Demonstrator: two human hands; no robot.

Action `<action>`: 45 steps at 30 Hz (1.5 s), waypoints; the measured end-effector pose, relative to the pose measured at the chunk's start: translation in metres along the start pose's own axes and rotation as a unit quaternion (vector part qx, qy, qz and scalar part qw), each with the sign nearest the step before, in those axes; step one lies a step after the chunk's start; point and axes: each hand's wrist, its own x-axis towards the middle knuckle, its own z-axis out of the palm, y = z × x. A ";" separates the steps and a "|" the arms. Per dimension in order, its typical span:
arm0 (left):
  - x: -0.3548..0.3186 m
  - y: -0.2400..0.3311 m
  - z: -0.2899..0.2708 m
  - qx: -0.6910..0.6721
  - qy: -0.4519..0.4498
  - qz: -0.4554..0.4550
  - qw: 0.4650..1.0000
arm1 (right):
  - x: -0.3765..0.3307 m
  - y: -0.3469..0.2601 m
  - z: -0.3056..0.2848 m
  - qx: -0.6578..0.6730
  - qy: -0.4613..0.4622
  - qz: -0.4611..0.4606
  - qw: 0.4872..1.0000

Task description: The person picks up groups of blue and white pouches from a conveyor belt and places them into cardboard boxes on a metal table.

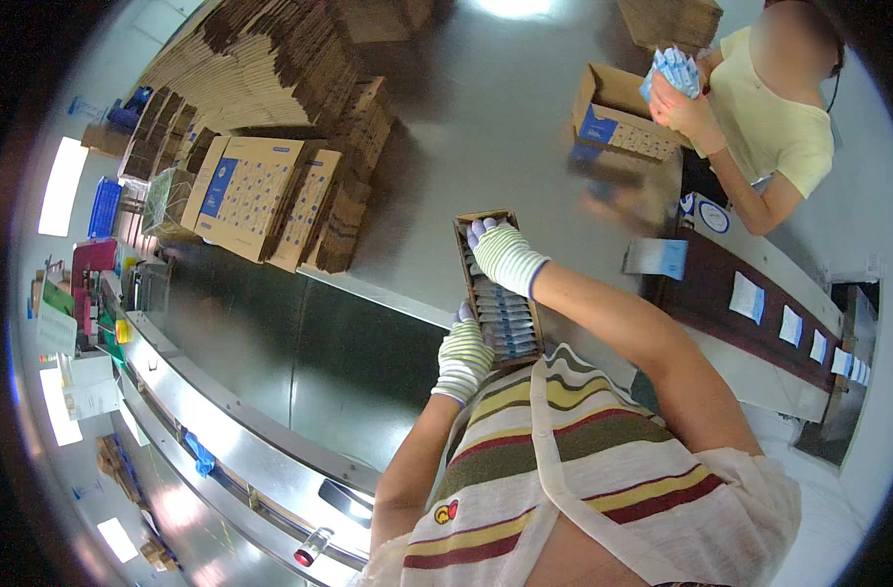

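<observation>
A narrow open cardboard box [463, 256] filled with several flat blue-and-white packets [502, 315] lies on the shiny steel table [466, 127]. My right hand [503, 254], in a striped knit glove, rests on the packets at the box's far end. My left hand [463, 357], gloved the same way, grips the box's near left edge. Both forearms come up from my striped apron below.
Stacks of flattened cardboard cartons [261, 191] fill the table's far left. Another person [774, 117] at upper right holds blue packets over an open carton [618, 122]. A dark conveyor [759, 313] carries white packets on the right. A steel machine rail [231, 440] runs lower left.
</observation>
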 end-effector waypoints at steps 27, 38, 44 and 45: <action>0.019 -0.039 0.036 -0.170 0.021 0.037 0.985 | -0.122 -0.020 -0.025 0.149 -0.012 -0.196 0.969; 0.053 -0.035 -0.015 -0.241 0.134 0.171 0.946 | -0.044 0.002 0.015 0.103 0.158 -0.044 0.981; 0.049 -0.060 -0.068 -0.033 0.226 0.145 0.963 | 0.122 0.211 -0.032 -0.057 0.224 0.366 0.901; 0.044 -0.082 -0.077 0.025 0.245 0.124 0.961 | 0.129 0.207 -0.080 0.023 0.125 0.377 0.917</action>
